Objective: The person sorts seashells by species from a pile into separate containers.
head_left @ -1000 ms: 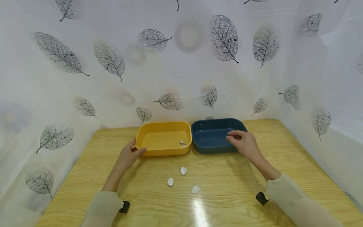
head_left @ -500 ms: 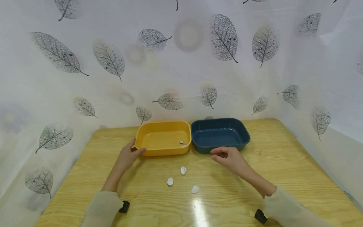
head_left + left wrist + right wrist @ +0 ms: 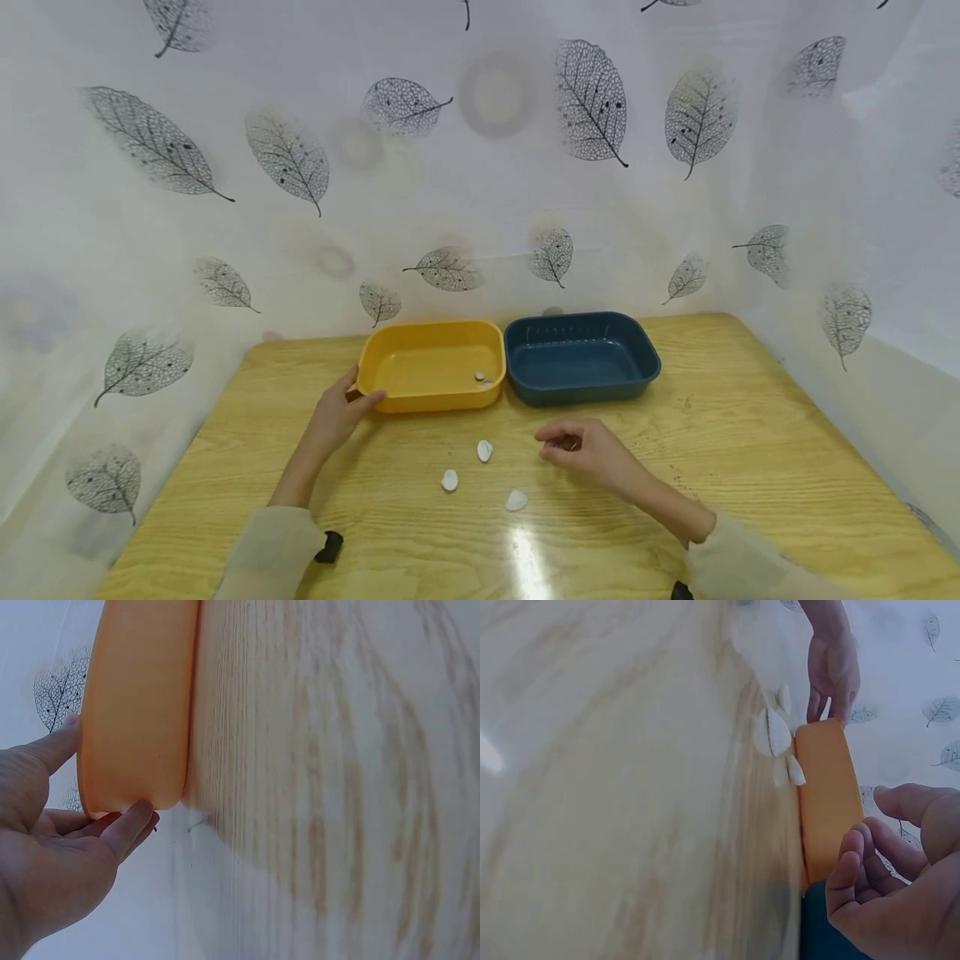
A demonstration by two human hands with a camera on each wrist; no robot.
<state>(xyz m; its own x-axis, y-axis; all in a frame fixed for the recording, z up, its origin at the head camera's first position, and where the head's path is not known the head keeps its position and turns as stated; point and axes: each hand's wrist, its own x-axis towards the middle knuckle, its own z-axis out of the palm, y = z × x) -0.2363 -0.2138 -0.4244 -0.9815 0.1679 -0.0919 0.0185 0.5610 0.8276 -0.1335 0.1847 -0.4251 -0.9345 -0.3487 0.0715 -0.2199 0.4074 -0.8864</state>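
Note:
My left hand (image 3: 337,414) holds the left front corner of a yellow tray (image 3: 431,402), its thumb at the front rim and its fingers along the left side. The left wrist view shows that hand (image 3: 64,862) against the tray's end wall (image 3: 139,705). Over the table, in front of a dark blue tray (image 3: 577,392), hovers my right hand (image 3: 592,454), fingers loosely curled and thumb apart, with nothing between them. To its left lie three white shells, one farther back (image 3: 484,451), one left shell (image 3: 450,480) and one nearer shell (image 3: 516,500).
The two trays stand side by side at the back of the wooden table (image 3: 390,542). A few small whitish pieces (image 3: 483,382) lie in the yellow tray's right end. Behind hangs a pale leaf-print curtain (image 3: 480,192).
My right hand has moved from over the blue tray's right end, down and left to the front of it. The left hand, trays and shells stay put.

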